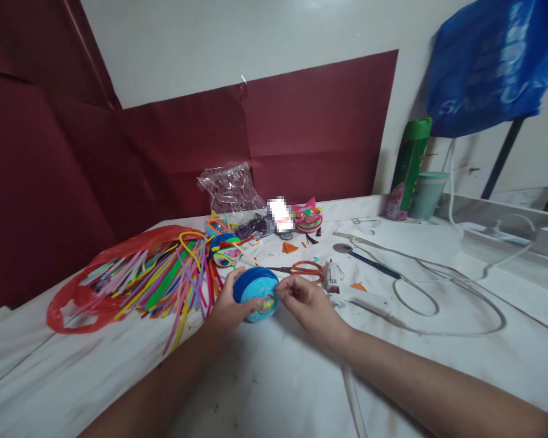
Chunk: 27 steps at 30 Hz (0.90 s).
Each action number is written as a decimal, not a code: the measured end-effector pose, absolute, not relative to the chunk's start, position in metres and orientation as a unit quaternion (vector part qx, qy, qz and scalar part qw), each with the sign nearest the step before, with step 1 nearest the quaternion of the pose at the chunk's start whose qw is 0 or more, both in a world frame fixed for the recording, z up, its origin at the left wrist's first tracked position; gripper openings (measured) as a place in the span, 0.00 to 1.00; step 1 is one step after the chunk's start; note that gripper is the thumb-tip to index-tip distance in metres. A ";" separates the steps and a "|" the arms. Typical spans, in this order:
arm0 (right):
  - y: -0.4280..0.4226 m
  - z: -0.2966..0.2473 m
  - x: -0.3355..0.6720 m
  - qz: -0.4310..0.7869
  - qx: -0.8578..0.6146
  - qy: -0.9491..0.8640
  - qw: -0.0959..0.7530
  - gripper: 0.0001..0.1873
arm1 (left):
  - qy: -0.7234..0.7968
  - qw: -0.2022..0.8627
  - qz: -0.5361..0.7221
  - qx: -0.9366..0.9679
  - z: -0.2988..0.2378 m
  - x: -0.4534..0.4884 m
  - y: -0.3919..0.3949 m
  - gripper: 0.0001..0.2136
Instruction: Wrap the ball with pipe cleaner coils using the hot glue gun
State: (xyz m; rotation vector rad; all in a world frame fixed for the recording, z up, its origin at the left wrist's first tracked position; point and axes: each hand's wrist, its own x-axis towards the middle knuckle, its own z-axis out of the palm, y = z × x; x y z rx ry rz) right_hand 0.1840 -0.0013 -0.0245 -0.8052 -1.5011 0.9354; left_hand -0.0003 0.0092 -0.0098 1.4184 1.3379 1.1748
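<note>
Head view: blue coiled ball (256,293) held between both hands above the bench (274,377), left hand (226,310) cupping its left side, right hand (304,299) pinching its right edge.

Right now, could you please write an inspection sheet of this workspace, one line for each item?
Surface: white table, with dark smudges near the front.
Job's things: blue coiled ball, cupped from the left by the left hand; the right hand pinches at its right side.
Clutter: colourful strips on a red plastic bag, a second multicoloured ball, scissors, a glue gun, a clear bag, a pink ornament.
Hands: both bare, both closed on the ball.
Cables: white cable looped across the table towards a power strip.
Surroundings: dark red paper on the wall, green can, cup, blue bag.
</note>
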 end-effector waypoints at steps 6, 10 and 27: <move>0.002 -0.018 0.181 0.608 -0.249 -0.517 0.549 0.08 | 0.545 0.401 0.490 0.550 -0.009 -0.002 0.013 0.37; -0.001 -0.014 0.181 0.646 -0.228 -0.479 0.548 0.13 | 0.536 0.413 0.514 0.528 -0.007 -0.001 0.012 0.37; -0.003 -0.011 0.181 0.655 -0.234 -0.474 0.540 0.17 | 0.523 0.424 0.536 0.509 -0.012 -0.004 0.016 0.36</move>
